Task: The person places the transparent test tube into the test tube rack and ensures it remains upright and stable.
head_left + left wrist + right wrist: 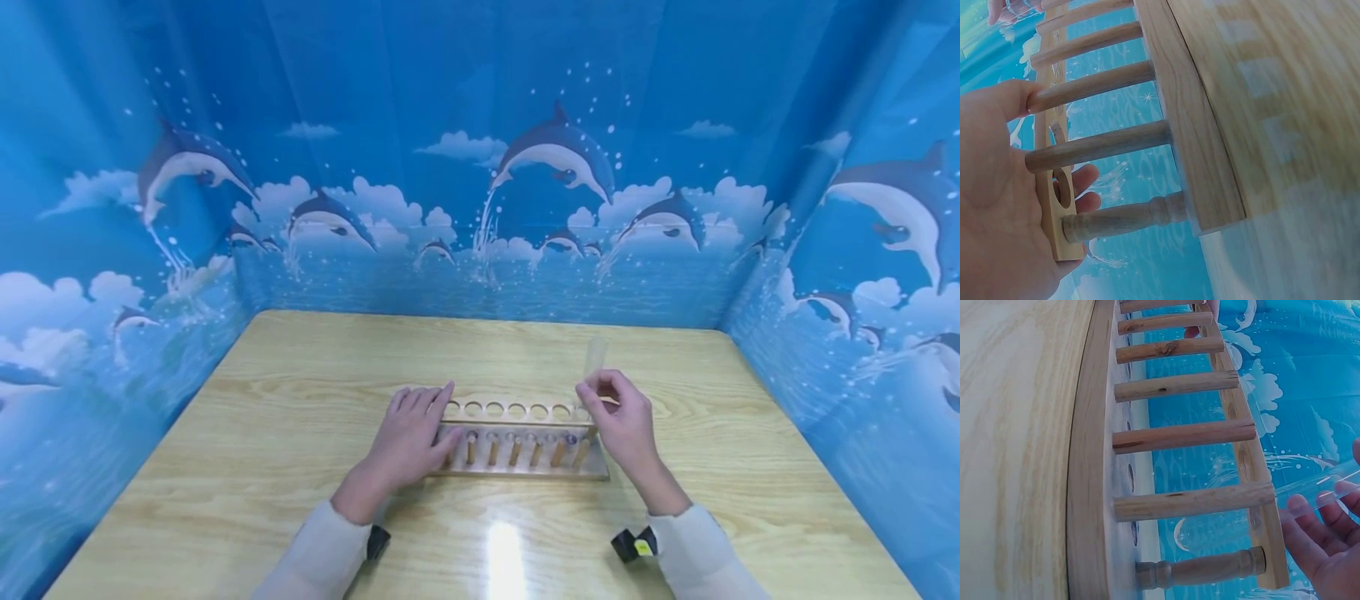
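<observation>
A wooden test tube rack (525, 472) with a row of round holes along its upper rail and several upright pegs stands on the table. At its left end my left hand (407, 435) holds the upper rail; in the left wrist view the thumb lies on the near side and fingertips show beyond the rail. With fingers and thumb, my right hand (627, 422) pinches a clear test tube (595, 357) at the rack's right end. In the right wrist view the tube (1319, 487) passes through the end hole, its rounded bottom short of the base.
The light wood table (300, 375) extends around the rack on all sides. A blue curtain (420, 100) printed with dolphins and clouds hangs behind the table and along both sides. Black devices (377, 542) are strapped at both wrists.
</observation>
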{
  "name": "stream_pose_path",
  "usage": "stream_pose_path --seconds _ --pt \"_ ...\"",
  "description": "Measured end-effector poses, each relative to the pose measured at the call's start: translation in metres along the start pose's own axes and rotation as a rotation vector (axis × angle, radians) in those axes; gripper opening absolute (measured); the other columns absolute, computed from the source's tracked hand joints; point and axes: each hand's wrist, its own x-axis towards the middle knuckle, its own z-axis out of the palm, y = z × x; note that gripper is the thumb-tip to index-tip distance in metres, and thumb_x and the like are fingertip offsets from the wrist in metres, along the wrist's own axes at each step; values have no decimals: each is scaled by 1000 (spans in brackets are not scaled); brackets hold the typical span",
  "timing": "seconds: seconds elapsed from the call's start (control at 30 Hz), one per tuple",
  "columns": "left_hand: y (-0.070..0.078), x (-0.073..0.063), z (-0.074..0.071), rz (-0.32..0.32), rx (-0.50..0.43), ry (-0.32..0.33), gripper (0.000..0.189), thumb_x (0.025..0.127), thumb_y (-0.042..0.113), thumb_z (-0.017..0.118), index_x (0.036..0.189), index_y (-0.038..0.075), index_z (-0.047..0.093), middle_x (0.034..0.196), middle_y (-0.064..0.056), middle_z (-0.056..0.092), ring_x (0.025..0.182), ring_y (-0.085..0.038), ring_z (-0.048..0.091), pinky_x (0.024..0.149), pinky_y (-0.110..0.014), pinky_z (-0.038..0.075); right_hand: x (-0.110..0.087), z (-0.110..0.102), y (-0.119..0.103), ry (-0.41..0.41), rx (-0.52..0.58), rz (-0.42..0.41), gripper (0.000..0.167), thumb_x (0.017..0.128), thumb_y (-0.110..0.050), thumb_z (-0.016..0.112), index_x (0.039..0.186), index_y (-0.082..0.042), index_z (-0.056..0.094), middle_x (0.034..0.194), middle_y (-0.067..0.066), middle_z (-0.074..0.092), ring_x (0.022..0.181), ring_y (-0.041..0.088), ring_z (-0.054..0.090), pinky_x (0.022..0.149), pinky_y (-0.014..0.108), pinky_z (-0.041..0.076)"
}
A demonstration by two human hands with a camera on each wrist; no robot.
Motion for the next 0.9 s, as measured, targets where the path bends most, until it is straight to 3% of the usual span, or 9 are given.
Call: stream_pose_path --seconds 0.23,0.67,0.9 --pt "0 0 0 -1 -3 0 67 98 44 53 150 5 35 141 -14 49 131 -32 43 116 -53 19 1 3 29 8 24 13 10 93 -8 66 95 0 62 91 4 64 91 20 67 71 17 56" --pt "-1 0 2 -1 1 5 67 98 44 53 150 6 35 141 -14 50 131 -32 43 116 -53 18 -1 2 37 -3 -16 -19 7 92 -8 67 95 -3 63 92 6 66 94 25 68 73 15 55" --pt "-1 1 2 -5 2 0 68 98 45 53 150 6 35 141 -14 49 131 -32 42 116 -53 18 -2 1 39 -30 2 -34 8 93 -8 65 95 -2 61 93 7 65 93 20 68 74 16 55"
